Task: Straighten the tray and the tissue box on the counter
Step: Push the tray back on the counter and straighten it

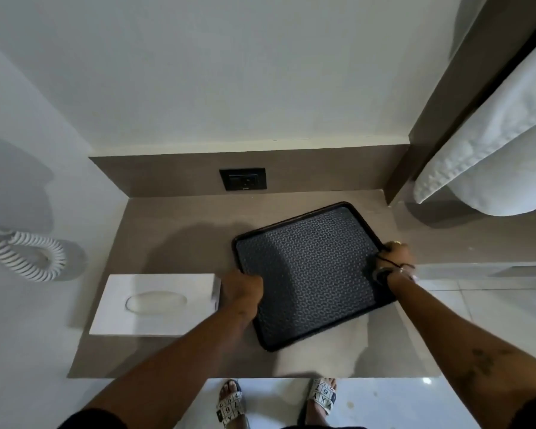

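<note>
A black tray (310, 243) with a grey patterned liner lies on the brown counter (174, 236), turned at an angle to the counter's edges. My left hand (242, 289) grips its left rim. My right hand (395, 258) grips its right rim, with a bracelet at the wrist. A white tissue box (155, 305) with an oval opening on top sits left of the tray, close to my left hand and near the counter's left edge.
A black wall socket (243, 179) sits in the backsplash behind the tray. A white coiled cord (28, 255) hangs on the left wall. White bedding (489, 156) lies at the right beyond a brown panel. My sandalled feet (276, 400) stand on the tiled floor below.
</note>
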The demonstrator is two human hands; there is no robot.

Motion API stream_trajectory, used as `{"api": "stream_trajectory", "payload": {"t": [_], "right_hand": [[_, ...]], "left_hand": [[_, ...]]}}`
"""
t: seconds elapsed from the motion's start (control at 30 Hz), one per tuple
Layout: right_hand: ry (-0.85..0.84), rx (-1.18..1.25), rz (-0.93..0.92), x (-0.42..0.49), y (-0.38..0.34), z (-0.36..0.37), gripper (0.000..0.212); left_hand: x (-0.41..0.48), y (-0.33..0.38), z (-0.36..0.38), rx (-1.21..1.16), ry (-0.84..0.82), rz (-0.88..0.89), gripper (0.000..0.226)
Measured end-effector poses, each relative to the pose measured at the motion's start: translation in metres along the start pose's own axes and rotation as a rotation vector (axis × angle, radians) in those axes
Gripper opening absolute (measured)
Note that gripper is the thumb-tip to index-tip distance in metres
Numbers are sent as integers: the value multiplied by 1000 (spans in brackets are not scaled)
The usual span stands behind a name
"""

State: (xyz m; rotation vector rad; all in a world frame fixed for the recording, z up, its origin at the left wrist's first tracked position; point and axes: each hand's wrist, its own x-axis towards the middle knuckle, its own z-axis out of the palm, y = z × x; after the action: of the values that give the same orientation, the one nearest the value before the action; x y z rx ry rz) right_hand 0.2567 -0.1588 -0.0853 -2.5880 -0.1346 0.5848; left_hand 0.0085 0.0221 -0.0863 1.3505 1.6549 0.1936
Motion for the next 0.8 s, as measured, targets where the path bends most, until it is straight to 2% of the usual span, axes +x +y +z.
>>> {"api": "stream_trajectory", "payload": {"t": [0.17, 0.27, 0.37, 0.47, 0.53, 0.6, 0.7, 0.8], "right_hand": [[40, 70, 59, -36, 28, 15, 23], [46, 77, 81, -46, 31, 24, 29], [78, 115, 80, -47, 30, 30, 31], [105, 132, 69, -50, 31, 35, 31], [126, 141, 59, -53, 34, 38, 33], [179, 100, 13, -60, 35, 42, 44], [245, -68, -179, -88, 42, 55, 66], [183, -273, -495, -122, 61, 77, 77]], "left_hand": [[26, 24, -8, 153, -129, 81, 30], [28, 26, -9, 193, -119, 134, 9], [27, 24, -9, 205, -117, 156, 4], [30, 24, -8, 318, -113, 158, 32], [27, 20, -6, 422, -120, 160, 65], [16, 13, -2, 492, -134, 236, 91], [-7, -12, 4, 612, -77, 503, 92], [-36, -50, 7, 713, -76, 757, 86]]}}
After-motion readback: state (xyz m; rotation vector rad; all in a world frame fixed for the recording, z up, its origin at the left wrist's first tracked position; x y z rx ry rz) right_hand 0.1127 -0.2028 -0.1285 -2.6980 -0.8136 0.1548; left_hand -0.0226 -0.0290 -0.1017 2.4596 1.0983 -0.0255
